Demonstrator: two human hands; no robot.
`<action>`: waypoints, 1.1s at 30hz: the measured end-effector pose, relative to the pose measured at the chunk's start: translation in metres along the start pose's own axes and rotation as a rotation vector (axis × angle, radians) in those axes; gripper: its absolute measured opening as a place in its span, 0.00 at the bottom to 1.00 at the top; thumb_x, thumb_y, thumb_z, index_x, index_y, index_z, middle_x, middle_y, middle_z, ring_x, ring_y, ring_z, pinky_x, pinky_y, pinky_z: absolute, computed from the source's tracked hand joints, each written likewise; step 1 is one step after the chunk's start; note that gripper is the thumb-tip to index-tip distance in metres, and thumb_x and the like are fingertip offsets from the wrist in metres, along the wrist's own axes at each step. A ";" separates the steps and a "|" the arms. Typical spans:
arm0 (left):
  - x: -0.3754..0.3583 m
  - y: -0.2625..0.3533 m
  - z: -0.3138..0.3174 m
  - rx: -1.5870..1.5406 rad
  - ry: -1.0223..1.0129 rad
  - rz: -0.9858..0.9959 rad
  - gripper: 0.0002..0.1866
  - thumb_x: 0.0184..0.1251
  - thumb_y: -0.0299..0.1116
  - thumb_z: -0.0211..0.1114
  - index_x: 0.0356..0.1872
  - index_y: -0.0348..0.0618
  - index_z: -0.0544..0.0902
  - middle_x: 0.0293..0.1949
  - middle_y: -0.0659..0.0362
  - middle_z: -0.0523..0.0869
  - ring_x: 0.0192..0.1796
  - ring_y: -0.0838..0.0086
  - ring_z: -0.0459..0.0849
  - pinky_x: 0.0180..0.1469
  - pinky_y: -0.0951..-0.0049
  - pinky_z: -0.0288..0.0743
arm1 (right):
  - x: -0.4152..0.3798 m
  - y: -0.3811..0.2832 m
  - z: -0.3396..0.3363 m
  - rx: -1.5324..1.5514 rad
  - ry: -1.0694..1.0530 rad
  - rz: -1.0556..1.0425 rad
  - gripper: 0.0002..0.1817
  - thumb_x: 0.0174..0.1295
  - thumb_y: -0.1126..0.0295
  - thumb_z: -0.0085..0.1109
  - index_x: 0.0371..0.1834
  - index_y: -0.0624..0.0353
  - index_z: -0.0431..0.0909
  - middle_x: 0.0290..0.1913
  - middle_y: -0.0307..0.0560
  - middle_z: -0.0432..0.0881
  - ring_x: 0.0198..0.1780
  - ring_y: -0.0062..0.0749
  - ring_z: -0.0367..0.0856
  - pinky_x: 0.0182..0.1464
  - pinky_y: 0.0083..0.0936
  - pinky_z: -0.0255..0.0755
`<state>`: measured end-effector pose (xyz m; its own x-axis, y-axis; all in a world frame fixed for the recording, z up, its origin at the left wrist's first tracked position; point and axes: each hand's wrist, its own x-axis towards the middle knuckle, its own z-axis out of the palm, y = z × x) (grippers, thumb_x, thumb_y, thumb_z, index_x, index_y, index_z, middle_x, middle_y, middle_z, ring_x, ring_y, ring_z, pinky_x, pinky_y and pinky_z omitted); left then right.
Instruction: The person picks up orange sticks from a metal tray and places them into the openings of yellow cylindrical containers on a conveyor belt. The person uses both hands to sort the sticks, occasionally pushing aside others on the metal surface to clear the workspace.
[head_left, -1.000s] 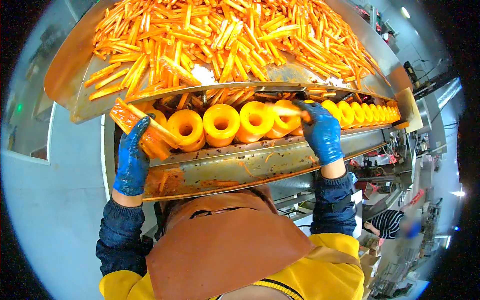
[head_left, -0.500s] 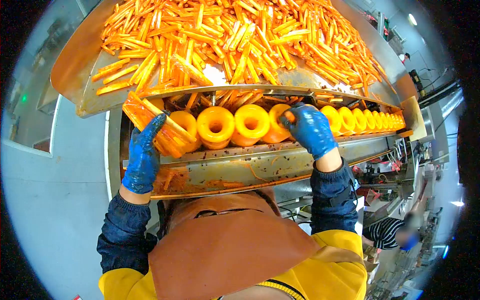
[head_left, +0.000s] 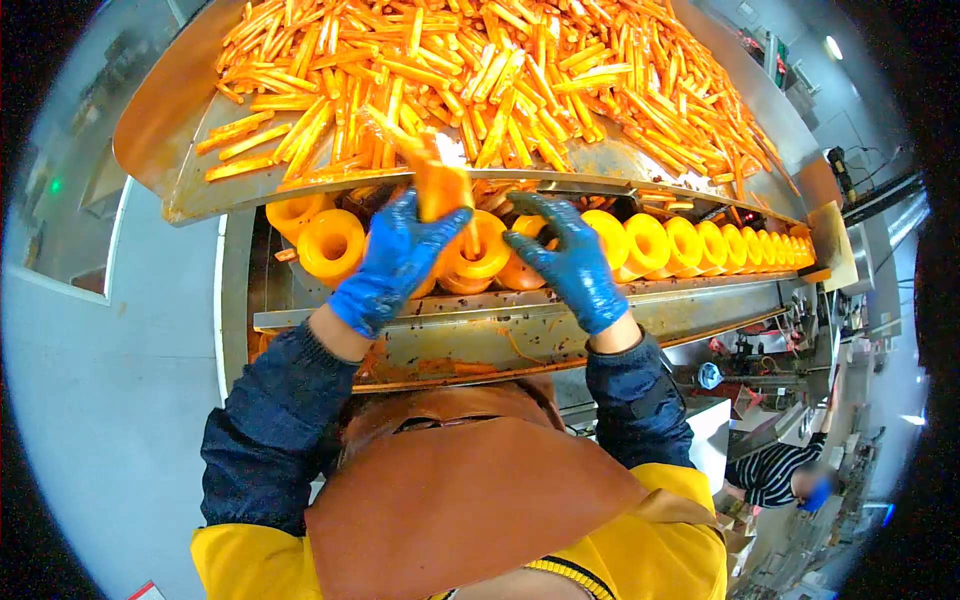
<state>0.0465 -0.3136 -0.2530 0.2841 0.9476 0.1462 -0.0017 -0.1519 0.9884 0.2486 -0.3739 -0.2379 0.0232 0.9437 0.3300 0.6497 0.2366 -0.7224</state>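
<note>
In a blue glove, my left hand (head_left: 400, 255) is closed around a bunch of orange sticks (head_left: 442, 192), held upright over the row of yellow ring-shaped cups (head_left: 332, 247). One stick points down into the hole of a cup (head_left: 474, 250) beside that hand. My right hand (head_left: 572, 262), also gloved in blue, is above the cups just to the right, its fingers spread, with nothing seen between them. Behind both hands, a large heap of orange sticks (head_left: 480, 80) lies on a metal tray (head_left: 190, 185).
A metal trough (head_left: 640, 325) with orange scraps runs along the front of the cups. A board (head_left: 832, 245) stands at the row's right end. Machinery (head_left: 770, 365) is at the right, and a person in a striped top (head_left: 770, 472) is farther off.
My left hand has moved right and up with the bunch, which is now more upright. My right hand has shifted left and opened. The cups have changed position along the row.
</note>
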 end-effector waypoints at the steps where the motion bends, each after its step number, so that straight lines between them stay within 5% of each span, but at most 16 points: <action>1: 0.002 0.000 0.004 0.056 -0.089 -0.002 0.15 0.60 0.30 0.68 0.48 0.39 0.80 0.41 0.62 0.84 0.44 0.77 0.81 0.49 0.75 0.75 | 0.001 0.001 0.006 0.000 -0.020 -0.036 0.25 0.53 0.61 0.68 0.54 0.59 0.76 0.51 0.54 0.80 0.52 0.44 0.79 0.54 0.31 0.72; 3: -0.001 0.002 0.010 -0.150 -0.108 -0.052 0.15 0.60 0.30 0.68 0.47 0.38 0.80 0.39 0.62 0.84 0.41 0.78 0.80 0.46 0.74 0.75 | -0.001 0.001 0.009 -0.043 -0.050 -0.051 0.26 0.54 0.62 0.67 0.57 0.58 0.74 0.52 0.55 0.79 0.54 0.44 0.78 0.56 0.32 0.72; 6: -0.001 0.010 -0.010 -0.130 -0.032 -0.090 0.16 0.60 0.30 0.68 0.48 0.37 0.80 0.40 0.62 0.84 0.41 0.78 0.79 0.47 0.75 0.74 | -0.001 -0.001 0.008 0.030 0.012 0.085 0.23 0.55 0.64 0.67 0.54 0.58 0.76 0.48 0.54 0.80 0.51 0.43 0.79 0.53 0.31 0.73; 11: -0.003 0.005 -0.016 -0.159 -0.129 -0.156 0.15 0.61 0.31 0.67 0.48 0.37 0.80 0.41 0.60 0.84 0.42 0.76 0.80 0.47 0.73 0.74 | 0.001 -0.007 0.018 0.058 -0.007 -0.012 0.21 0.56 0.67 0.64 0.54 0.60 0.76 0.49 0.53 0.80 0.51 0.41 0.79 0.49 0.28 0.74; 13: -0.006 0.008 -0.014 -0.035 -0.362 -0.179 0.16 0.61 0.33 0.65 0.48 0.36 0.80 0.40 0.58 0.85 0.43 0.75 0.81 0.48 0.71 0.74 | 0.000 -0.010 0.026 0.109 -0.049 0.038 0.24 0.57 0.70 0.63 0.59 0.56 0.73 0.51 0.45 0.80 0.47 0.27 0.78 0.46 0.22 0.73; 17: -0.006 0.004 -0.008 0.192 -0.400 -0.144 0.16 0.60 0.34 0.66 0.48 0.38 0.81 0.41 0.58 0.85 0.45 0.75 0.81 0.49 0.71 0.74 | 0.001 -0.012 0.030 0.253 -0.102 0.140 0.24 0.57 0.69 0.64 0.58 0.63 0.72 0.51 0.51 0.80 0.46 0.31 0.81 0.46 0.26 0.76; 21: -0.015 0.015 -0.014 0.399 -0.445 -0.032 0.16 0.60 0.33 0.66 0.47 0.38 0.82 0.40 0.55 0.85 0.44 0.72 0.83 0.48 0.71 0.75 | 0.003 -0.013 0.032 0.638 -0.146 0.321 0.18 0.58 0.73 0.61 0.52 0.64 0.74 0.43 0.45 0.80 0.39 0.22 0.77 0.40 0.20 0.73; 23: -0.015 0.011 -0.018 0.707 -0.406 0.228 0.17 0.60 0.38 0.65 0.46 0.39 0.81 0.37 0.42 0.84 0.42 0.57 0.84 0.43 0.63 0.76 | 0.005 -0.010 0.033 0.695 -0.135 0.345 0.15 0.58 0.73 0.60 0.49 0.64 0.76 0.39 0.42 0.79 0.36 0.19 0.75 0.37 0.16 0.71; 24: -0.015 0.009 -0.017 0.316 -0.231 0.150 0.14 0.60 0.36 0.65 0.45 0.41 0.82 0.36 0.44 0.84 0.39 0.56 0.84 0.41 0.62 0.76 | 0.005 -0.010 0.031 0.678 0.009 0.316 0.17 0.58 0.73 0.60 0.50 0.64 0.75 0.39 0.43 0.80 0.37 0.21 0.76 0.39 0.19 0.72; 25: -0.014 0.008 -0.021 0.319 -0.228 0.147 0.14 0.60 0.36 0.65 0.45 0.41 0.82 0.36 0.44 0.84 0.39 0.56 0.84 0.41 0.62 0.76 | 0.004 -0.008 0.028 0.659 0.154 0.289 0.18 0.58 0.73 0.60 0.52 0.65 0.74 0.39 0.43 0.82 0.38 0.23 0.77 0.41 0.23 0.74; 27: -0.011 0.012 -0.035 -0.117 -0.036 -0.060 0.11 0.61 0.31 0.63 0.44 0.42 0.83 0.37 0.59 0.85 0.38 0.69 0.82 0.41 0.70 0.75 | 0.004 0.005 0.025 0.566 0.180 0.285 0.19 0.57 0.71 0.63 0.51 0.64 0.75 0.40 0.47 0.82 0.38 0.27 0.80 0.43 0.24 0.74; 30: -0.012 0.010 -0.045 -0.097 -0.275 -0.226 0.12 0.62 0.30 0.63 0.45 0.40 0.82 0.37 0.62 0.84 0.40 0.76 0.80 0.43 0.73 0.74 | 0.000 0.008 0.025 -0.048 0.075 0.024 0.20 0.55 0.71 0.64 0.52 0.61 0.76 0.46 0.53 0.81 0.47 0.38 0.81 0.47 0.27 0.75; 33: -0.013 0.012 -0.033 -0.045 -0.254 -0.023 0.12 0.62 0.30 0.63 0.45 0.38 0.82 0.35 0.62 0.83 0.38 0.76 0.80 0.44 0.73 0.74 | -0.002 -0.003 0.021 0.032 0.170 0.050 0.21 0.55 0.71 0.65 0.53 0.59 0.76 0.47 0.51 0.80 0.46 0.37 0.80 0.46 0.26 0.75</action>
<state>0.0113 -0.3182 -0.2421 0.5164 0.8487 0.1141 -0.0337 -0.1129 0.9930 0.2309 -0.3715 -0.2494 0.1848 0.9026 0.3889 0.6202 0.1998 -0.7586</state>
